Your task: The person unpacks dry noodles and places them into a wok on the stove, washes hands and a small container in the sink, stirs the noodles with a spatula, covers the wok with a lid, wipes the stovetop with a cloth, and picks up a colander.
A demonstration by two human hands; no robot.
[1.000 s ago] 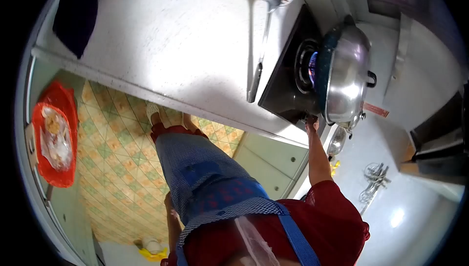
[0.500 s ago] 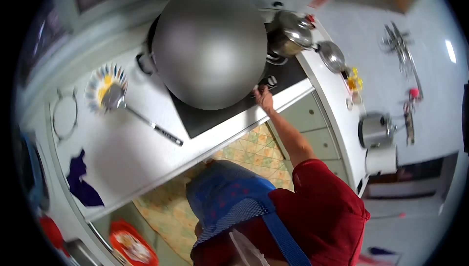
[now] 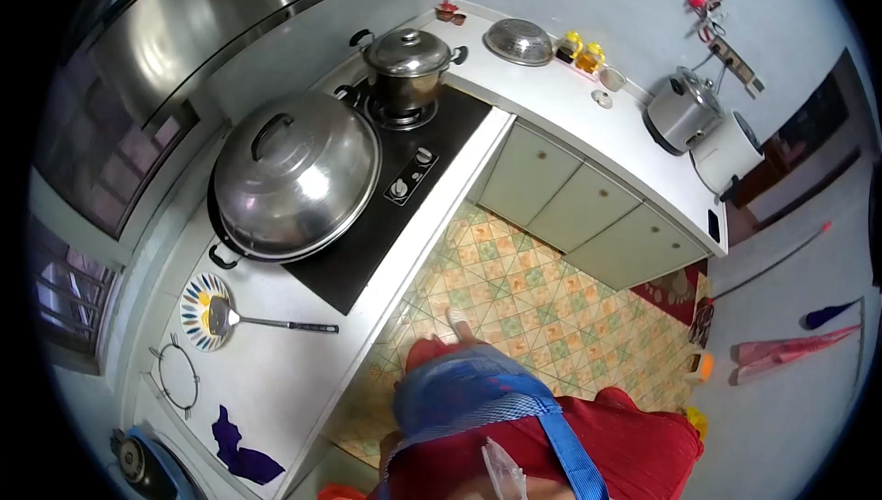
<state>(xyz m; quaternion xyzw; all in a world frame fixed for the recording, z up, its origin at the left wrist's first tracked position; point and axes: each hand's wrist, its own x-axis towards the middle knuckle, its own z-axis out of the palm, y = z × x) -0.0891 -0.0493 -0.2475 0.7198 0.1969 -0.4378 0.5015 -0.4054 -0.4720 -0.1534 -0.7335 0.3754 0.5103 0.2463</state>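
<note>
Neither of my hands shows now; my red sleeve and blue apron fill the bottom of the view. A domed steel lid (image 3: 308, 165) covers the large wok on the left side of the black gas stove (image 3: 344, 266). Behind it, a lidded steel pot (image 3: 404, 73) stands on the other burner. Two knobs (image 3: 399, 190) show at the stove's front. On the counter (image 3: 266, 367), a long-handled spatula (image 3: 276, 322) rests with its blade on a patterned plate (image 3: 204, 312).
A wire ring (image 3: 178, 376) and a dark purple cloth (image 3: 241, 449) lie on the near counter. Along the back counter stand a steel strainer (image 3: 519, 41), yellow-topped bottles (image 3: 588, 57), a steel cooker (image 3: 683, 112) and a white appliance (image 3: 728, 153). Green cabinets (image 3: 588, 202) border the tiled floor.
The view has swung toward the back counter and the room. My right hand, earlier at the stove's knobs, has left them and gone out of view.
</note>
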